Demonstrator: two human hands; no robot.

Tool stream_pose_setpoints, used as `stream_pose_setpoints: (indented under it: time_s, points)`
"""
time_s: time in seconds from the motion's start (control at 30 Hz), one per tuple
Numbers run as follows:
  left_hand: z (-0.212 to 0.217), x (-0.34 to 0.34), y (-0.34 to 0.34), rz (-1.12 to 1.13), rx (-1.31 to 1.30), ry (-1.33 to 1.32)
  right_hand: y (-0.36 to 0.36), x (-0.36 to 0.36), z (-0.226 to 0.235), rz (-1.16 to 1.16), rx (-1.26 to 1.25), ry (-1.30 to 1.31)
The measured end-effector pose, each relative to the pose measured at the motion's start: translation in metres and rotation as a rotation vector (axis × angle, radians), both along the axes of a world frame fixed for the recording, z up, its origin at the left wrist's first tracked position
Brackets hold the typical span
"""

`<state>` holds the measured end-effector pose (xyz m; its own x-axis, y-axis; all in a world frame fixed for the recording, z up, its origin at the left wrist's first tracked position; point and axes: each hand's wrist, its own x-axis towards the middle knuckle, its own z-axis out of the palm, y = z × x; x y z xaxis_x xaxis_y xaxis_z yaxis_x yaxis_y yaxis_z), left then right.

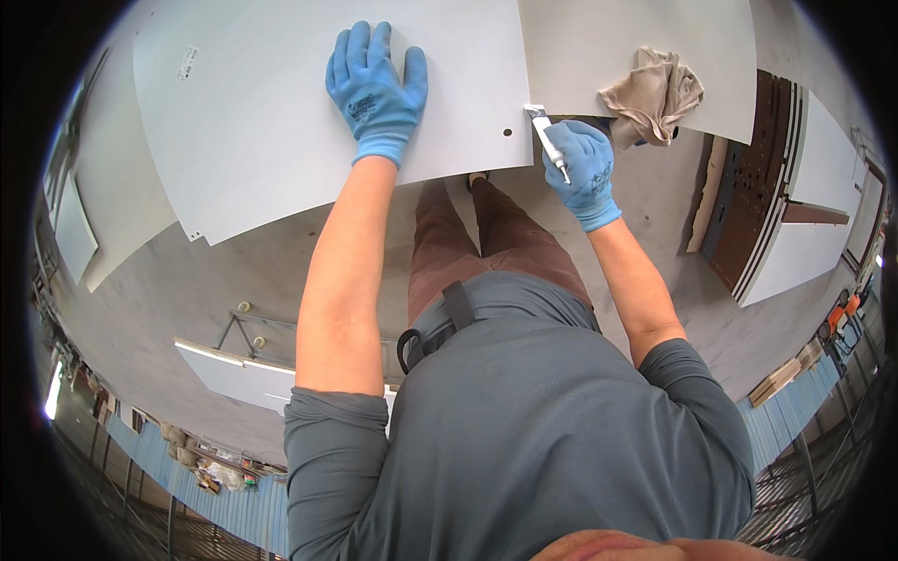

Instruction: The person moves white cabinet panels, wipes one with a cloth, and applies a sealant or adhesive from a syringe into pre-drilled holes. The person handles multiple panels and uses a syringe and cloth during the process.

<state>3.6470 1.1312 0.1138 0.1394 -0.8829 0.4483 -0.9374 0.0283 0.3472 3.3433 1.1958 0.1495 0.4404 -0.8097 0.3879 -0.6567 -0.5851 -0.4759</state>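
A person in a grey long-sleeved shirt (533,439) and brown trousers (477,248) stands over the work, sleeves pushed up, both forearms reaching forward from the lower edge of the view. A dark strap (458,304) hangs at the waist.

The right hand (585,168), in a blue glove, is closed around a small white tube (547,140), fingers wrapped about its body, the tube's end tilted up and resting at the near corner of the panel beside the gap.

The left hand (376,89), also in a blue glove, lies flat with fingers spread, palm pressed on a large pale grey panel (253,131). A small round hole (507,133) shows near that panel's right corner, just left of the tube.

A second pale panel (599,47) lies to the right, separated from the first by a narrow seam. On it, near its front edge and just beside the right hand, sits a crumpled beige rag (653,93).

Beyond, to the right, brown perforated boards (748,206) and white sheets (804,243) lean in a stack on the concrete floor (150,299). Blue corrugated fencing (795,411) runs along the far rim.
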Motion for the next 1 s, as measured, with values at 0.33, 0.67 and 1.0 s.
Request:
stream_pose_setpoints:
  time_s: [0.33, 0.67, 1.0]
  points:
    - [-0.001, 0.001, 0.000, -0.002, -0.021, -0.001, -0.003, -0.014, 0.012, -0.042, -0.038, 0.053]
    - [-0.003, 0.000, -0.001, 0.007, -0.044, -0.026, -0.008, -0.008, 0.025, 0.098, -0.006, 0.194]
    - [-0.004, 0.001, -0.001, 0.002, -0.046, -0.015, -0.015, 0.000, 0.027, 0.111, -0.004, 0.271]
